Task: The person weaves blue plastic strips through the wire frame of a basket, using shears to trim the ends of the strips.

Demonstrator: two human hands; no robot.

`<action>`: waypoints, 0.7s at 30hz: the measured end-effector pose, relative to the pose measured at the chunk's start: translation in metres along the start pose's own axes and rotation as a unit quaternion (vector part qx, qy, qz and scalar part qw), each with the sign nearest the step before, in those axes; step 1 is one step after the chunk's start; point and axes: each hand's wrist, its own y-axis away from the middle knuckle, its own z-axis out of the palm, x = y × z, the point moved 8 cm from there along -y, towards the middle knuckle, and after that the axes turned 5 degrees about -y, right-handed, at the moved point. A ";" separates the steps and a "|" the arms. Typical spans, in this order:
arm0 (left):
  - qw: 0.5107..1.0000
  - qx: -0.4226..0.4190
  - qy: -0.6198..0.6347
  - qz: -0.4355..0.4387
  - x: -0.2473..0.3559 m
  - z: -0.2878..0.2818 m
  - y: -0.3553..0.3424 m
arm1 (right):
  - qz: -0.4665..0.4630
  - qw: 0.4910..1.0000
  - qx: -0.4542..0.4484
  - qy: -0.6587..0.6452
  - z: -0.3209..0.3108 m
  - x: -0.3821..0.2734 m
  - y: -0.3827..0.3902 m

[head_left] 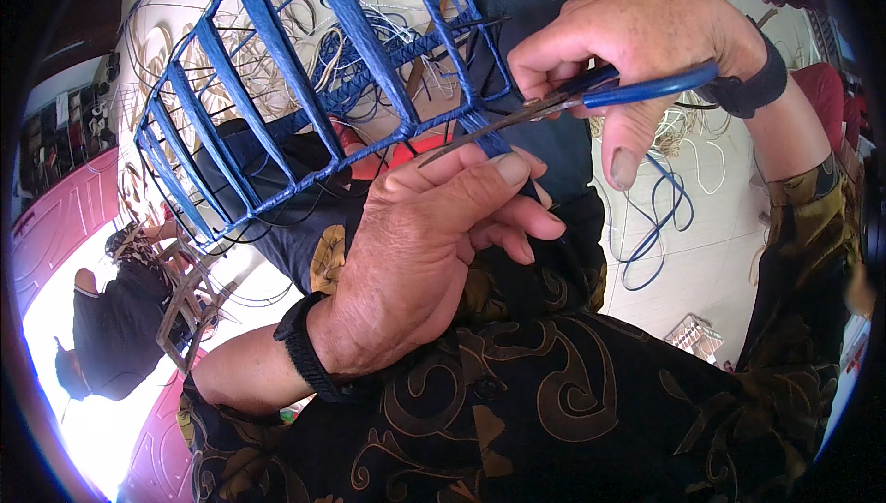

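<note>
Gripped scissors in right hand; pinched pliable-looking blue strip in left hand. Judged blue frame beyond it light, springy, best held by its rim.

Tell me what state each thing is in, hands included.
Left hand: pinching a blue strip
Right hand: gripping scissors
Scissors: held, blades pointing left; open or shut unclear
Frame: tilted, wrapped in blue, gaps between bands
Blue strands: loose, looped on the floor
Pale strips: loose, tangled
Wristbands: worn, one per wrist
</note>
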 end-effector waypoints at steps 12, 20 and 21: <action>1.000 -0.004 0.021 0.001 -0.004 0.000 -0.001 | 0.064 0.989 -0.056 -0.119 0.011 0.029 -0.003; 1.000 0.002 0.024 0.010 -0.003 -0.001 -0.001 | 0.061 0.990 -0.037 -0.120 0.012 0.036 0.002; 1.000 0.002 0.027 0.010 -0.003 -0.001 -0.001 | 0.058 0.990 -0.036 -0.123 0.012 0.035 0.002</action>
